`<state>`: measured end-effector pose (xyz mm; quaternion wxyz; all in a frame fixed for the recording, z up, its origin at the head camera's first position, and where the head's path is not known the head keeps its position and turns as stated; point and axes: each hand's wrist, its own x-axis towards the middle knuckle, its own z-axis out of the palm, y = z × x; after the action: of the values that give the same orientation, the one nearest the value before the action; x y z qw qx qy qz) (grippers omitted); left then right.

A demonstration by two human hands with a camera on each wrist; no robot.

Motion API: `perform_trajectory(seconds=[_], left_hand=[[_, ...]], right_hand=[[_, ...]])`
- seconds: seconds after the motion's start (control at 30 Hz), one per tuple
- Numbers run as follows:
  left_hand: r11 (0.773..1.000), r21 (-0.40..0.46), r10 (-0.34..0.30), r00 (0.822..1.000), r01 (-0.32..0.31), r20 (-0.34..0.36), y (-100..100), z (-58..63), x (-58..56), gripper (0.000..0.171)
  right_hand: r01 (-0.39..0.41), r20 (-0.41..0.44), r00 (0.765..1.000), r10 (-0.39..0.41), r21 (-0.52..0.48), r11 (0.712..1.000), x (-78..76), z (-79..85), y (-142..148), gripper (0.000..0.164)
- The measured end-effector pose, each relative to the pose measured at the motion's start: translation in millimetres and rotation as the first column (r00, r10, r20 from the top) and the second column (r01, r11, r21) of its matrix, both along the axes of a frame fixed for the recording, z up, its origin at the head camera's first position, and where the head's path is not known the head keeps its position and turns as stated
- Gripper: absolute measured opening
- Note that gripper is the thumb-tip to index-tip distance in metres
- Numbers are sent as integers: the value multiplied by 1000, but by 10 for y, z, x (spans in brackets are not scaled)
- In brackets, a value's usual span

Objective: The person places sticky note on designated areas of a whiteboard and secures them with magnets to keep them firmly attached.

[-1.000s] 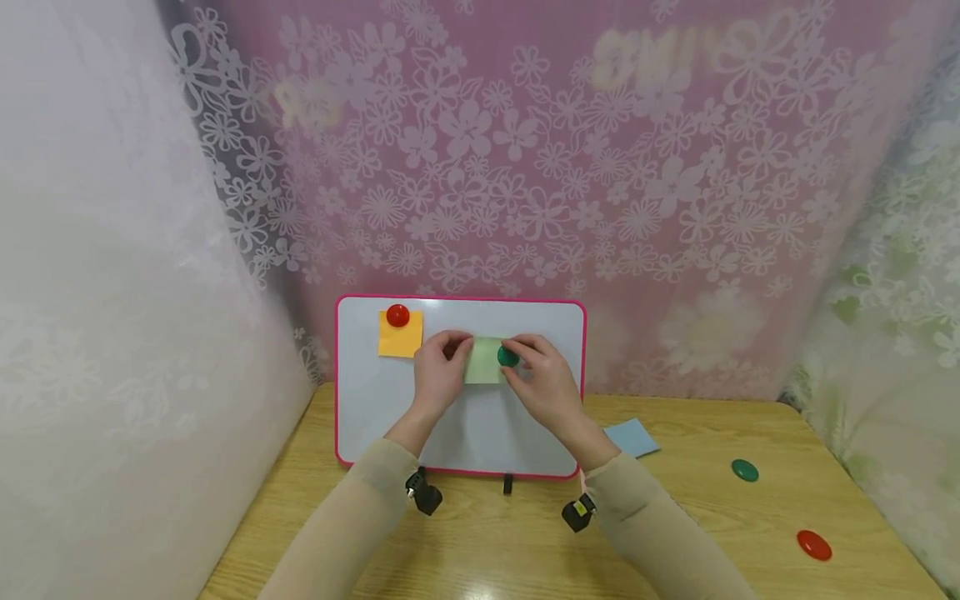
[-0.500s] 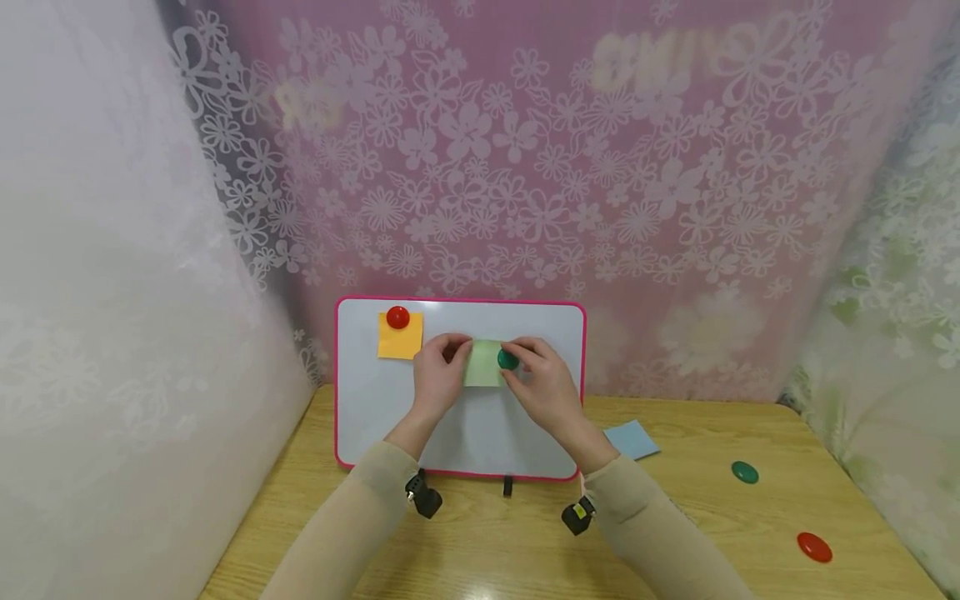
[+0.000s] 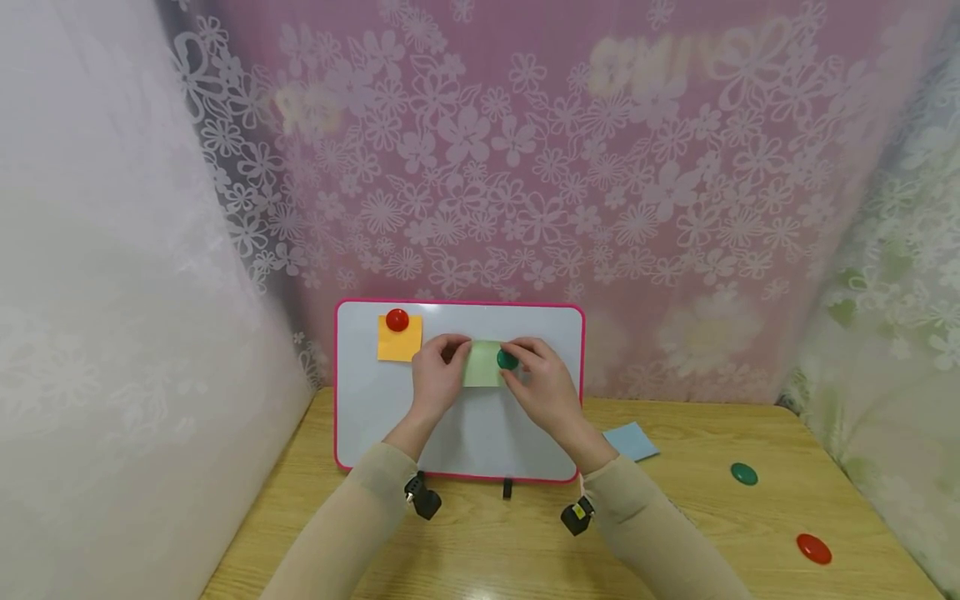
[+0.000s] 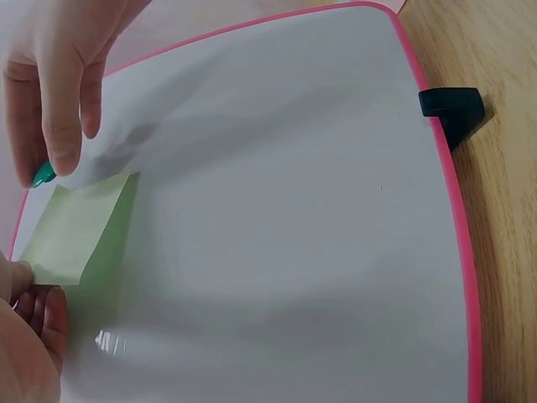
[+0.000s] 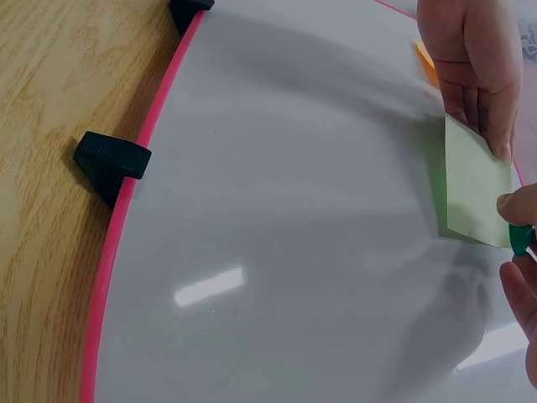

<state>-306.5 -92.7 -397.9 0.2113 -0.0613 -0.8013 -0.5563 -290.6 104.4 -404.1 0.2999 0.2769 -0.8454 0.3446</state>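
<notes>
A green sticky note (image 3: 482, 367) hangs in front of the pink-framed whiteboard (image 3: 465, 433), its left edge pinched between the thumb and fingers of my left hand (image 3: 440, 372). My right hand (image 3: 546, 382) pinches a round green magnet (image 3: 507, 359) at the note's right side. In the left wrist view, the lower edge of the note (image 4: 75, 239) stands out from the board and casts a shadow on it. The right wrist view has the magnet (image 5: 521, 239) beside the note's corner, partly hidden by the fingers. Left of my left hand, a red magnet (image 3: 397, 320) sits on an orange sticky note (image 3: 399, 344).
The whiteboard stands on a wooden table (image 3: 480, 550) on black feet (image 3: 507, 488). To its right lie a blue sticky note (image 3: 632, 441), partly behind my right forearm, another green magnet (image 3: 744, 474) and a red magnet (image 3: 813, 548). A flowered curtain (image 3: 525, 167) hangs behind.
</notes>
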Motion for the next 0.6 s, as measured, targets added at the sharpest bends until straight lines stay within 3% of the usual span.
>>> perform_trajectory(seconds=[0.5, 0.6], left_hand=[[1000, 5, -12, 998, 12, -59, 3, 32, -42, 19], [1000, -2, -11, 999, 11, -47, -42, -25, -55, 19]], right_hand=[[40, -61, 997, -40, 1, 999, -90, 68, -50, 44], [15, -52, 999, -15, 3, 1000, -108, 29, -109, 45]])
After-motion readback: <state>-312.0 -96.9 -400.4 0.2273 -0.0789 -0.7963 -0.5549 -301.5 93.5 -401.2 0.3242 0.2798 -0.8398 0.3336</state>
